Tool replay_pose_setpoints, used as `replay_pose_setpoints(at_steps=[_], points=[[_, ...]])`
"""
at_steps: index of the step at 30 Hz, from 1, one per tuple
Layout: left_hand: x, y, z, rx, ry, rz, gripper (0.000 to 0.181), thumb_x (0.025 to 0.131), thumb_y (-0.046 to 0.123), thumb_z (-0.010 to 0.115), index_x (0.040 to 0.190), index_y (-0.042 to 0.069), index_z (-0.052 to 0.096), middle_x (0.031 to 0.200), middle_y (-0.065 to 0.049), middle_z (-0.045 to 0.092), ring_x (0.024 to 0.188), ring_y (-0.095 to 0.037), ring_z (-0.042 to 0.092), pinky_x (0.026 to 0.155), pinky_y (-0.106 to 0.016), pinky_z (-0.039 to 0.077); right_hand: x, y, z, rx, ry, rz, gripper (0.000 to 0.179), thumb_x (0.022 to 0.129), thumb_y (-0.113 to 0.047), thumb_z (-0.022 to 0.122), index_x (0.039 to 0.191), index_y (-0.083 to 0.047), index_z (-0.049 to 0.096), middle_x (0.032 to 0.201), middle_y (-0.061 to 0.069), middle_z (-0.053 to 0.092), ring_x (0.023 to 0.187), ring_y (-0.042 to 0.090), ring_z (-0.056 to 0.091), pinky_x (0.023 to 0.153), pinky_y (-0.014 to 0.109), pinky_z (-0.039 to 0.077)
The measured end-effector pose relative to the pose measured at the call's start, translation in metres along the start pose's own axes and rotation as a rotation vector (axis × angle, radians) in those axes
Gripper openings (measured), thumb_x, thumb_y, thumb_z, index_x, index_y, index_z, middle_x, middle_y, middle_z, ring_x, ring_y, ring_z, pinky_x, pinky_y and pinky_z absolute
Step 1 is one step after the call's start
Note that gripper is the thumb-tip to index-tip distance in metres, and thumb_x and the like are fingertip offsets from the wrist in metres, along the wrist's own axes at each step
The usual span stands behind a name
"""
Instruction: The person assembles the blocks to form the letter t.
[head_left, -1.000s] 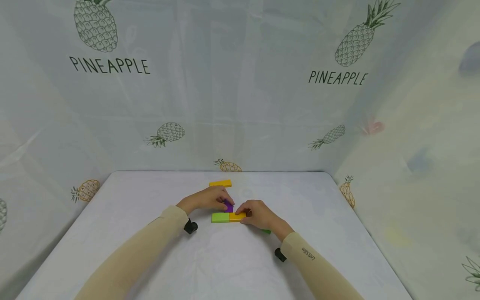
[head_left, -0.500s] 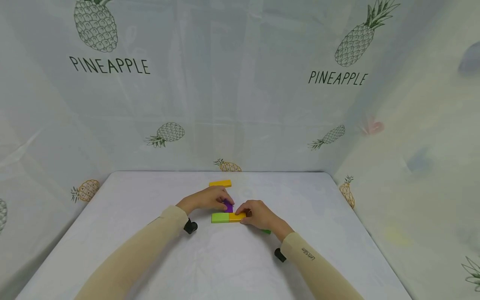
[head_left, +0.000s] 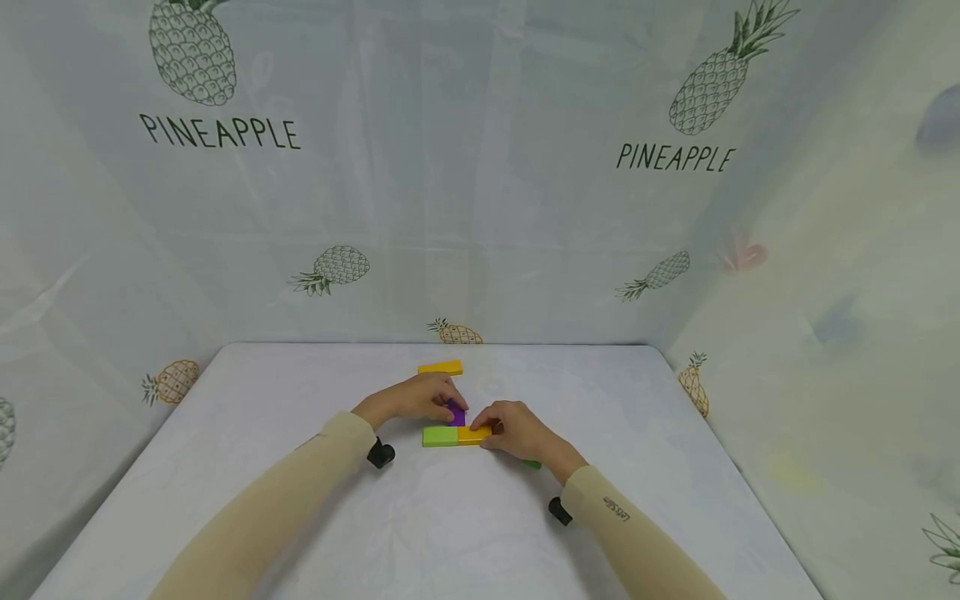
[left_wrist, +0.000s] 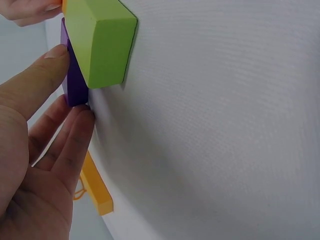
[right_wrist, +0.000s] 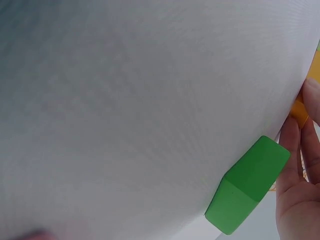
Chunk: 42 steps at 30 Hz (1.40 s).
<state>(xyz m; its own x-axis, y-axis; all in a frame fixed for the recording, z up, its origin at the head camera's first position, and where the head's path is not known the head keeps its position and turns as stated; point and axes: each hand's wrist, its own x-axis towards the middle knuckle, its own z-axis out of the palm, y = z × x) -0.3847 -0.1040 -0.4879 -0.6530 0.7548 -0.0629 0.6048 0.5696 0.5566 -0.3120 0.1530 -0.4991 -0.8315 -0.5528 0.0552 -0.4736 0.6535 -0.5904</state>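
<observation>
My left hand (head_left: 411,397) pinches a small purple block (head_left: 457,415) between thumb and fingers; the left wrist view shows this purple block (left_wrist: 76,82) behind a light green block (left_wrist: 111,47). On the table, the light green block (head_left: 440,437) lies end to end with an orange-yellow block (head_left: 471,436). My right hand (head_left: 525,432) grips the right end of that orange-yellow block, thumb in front and fingers behind. A darker green block (right_wrist: 247,185) lies near the right hand, which mostly covers it in the head view.
Another orange-yellow block (head_left: 440,367) lies farther back, beyond the left hand. The white-covered table (head_left: 450,533) ends at a hanging curtain (head_left: 480,208) printed with pineapples. A blurred pinkish patch (right_wrist: 37,235) shows at the right wrist view's lower edge.
</observation>
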Motion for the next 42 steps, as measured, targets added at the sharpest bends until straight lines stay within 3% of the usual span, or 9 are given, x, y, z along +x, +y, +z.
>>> replay_pose_setpoints(at_steps=[25, 37, 42], points=[[-0.002, -0.004, 0.000, 0.001, 0.008, 0.007, 0.034, 0.100, 0.023, 0.078, 0.133, 0.022, 0.076, 0.121, 0.006, 0.065, 0.108, -0.013, 0.060, 0.097, -0.032, 0.055, -0.001, -0.001, 0.000, -0.018, -0.004, 0.006, 0.021, 0.094, -0.011, 0.082, 0.114, -0.015, 0.080, 0.113, -0.003, 0.075, 0.101, 0.015, 0.064, 0.095, 0.035, 0.057], [-0.003, -0.006, -0.013, 0.018, 0.112, -0.034, 0.034, 0.101, 0.023, 0.075, 0.135, 0.021, 0.073, 0.127, -0.002, 0.064, 0.115, -0.020, 0.064, 0.100, -0.041, 0.058, 0.000, -0.001, -0.001, -0.012, -0.012, 0.014, 0.021, 0.094, -0.011, 0.082, 0.115, -0.016, 0.080, 0.113, -0.005, 0.076, 0.098, 0.013, 0.062, 0.091, 0.029, 0.056], [-0.003, -0.006, -0.016, 0.083, 0.162, -0.046, 0.039, 0.102, 0.020, 0.074, 0.141, 0.017, 0.070, 0.133, -0.008, 0.063, 0.118, -0.025, 0.063, 0.104, -0.045, 0.054, -0.001, -0.002, -0.001, -0.008, -0.015, 0.017, 0.022, 0.094, -0.010, 0.082, 0.115, -0.016, 0.080, 0.113, -0.005, 0.075, 0.097, 0.014, 0.062, 0.091, 0.030, 0.056]])
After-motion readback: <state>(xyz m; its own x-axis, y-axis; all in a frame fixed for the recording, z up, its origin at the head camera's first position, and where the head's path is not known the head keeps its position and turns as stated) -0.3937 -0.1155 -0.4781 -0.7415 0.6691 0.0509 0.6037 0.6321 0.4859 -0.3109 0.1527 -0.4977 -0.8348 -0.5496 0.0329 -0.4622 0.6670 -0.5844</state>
